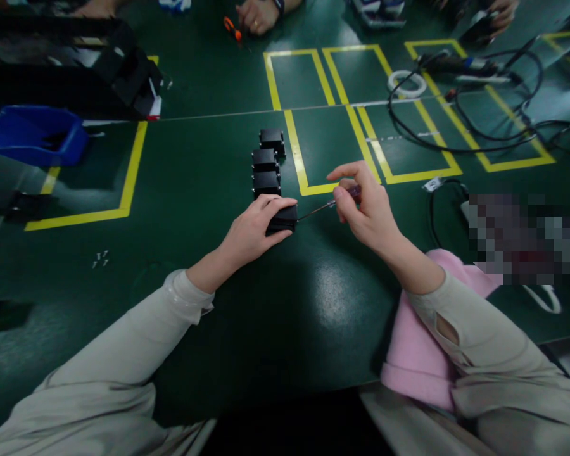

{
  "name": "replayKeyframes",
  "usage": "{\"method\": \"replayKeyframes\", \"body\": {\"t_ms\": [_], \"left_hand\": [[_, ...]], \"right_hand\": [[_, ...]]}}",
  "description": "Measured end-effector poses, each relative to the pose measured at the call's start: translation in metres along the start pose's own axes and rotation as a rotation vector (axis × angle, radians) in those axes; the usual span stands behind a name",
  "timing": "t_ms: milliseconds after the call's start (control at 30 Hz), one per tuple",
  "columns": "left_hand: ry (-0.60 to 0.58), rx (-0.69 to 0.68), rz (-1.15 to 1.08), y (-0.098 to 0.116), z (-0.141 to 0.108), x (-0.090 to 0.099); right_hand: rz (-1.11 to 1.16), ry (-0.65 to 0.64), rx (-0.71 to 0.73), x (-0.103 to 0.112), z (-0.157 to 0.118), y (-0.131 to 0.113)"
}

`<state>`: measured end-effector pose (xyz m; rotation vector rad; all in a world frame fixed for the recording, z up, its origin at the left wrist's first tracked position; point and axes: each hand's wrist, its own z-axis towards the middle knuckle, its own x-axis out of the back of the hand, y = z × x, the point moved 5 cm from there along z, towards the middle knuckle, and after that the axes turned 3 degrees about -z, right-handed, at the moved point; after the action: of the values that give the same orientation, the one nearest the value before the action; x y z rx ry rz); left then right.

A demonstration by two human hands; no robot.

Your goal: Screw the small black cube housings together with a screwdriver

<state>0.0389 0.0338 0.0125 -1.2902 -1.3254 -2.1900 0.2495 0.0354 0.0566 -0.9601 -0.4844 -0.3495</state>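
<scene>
My left hand is wrapped round a small black block on the green table, thumb and fingers on its two sides. In my right hand is a screwdriver, held by its purplish handle between thumb and fingers. Its thin shaft points left, and the tip meets the right end of the block, near a small screw. Beyond my left hand, more black blocks with small screws at their ends stand in a row; one block is farthest away and another is nearer.
Loose screws lie at left, below a blue bin and a black housing. A white ring and black cables are at back right. Pink cloth lies under my right forearm. Another person's hand rests across the table.
</scene>
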Motion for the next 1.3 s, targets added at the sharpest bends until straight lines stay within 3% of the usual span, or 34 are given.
{"method": "replayKeyframes", "body": {"t_ms": [1300], "left_hand": [[-0.010,-0.006,0.015,0.0004,-0.0006,-0.0007]], "right_hand": [[-0.004,0.012,0.029,0.0002,-0.0003,-0.0020]]}}
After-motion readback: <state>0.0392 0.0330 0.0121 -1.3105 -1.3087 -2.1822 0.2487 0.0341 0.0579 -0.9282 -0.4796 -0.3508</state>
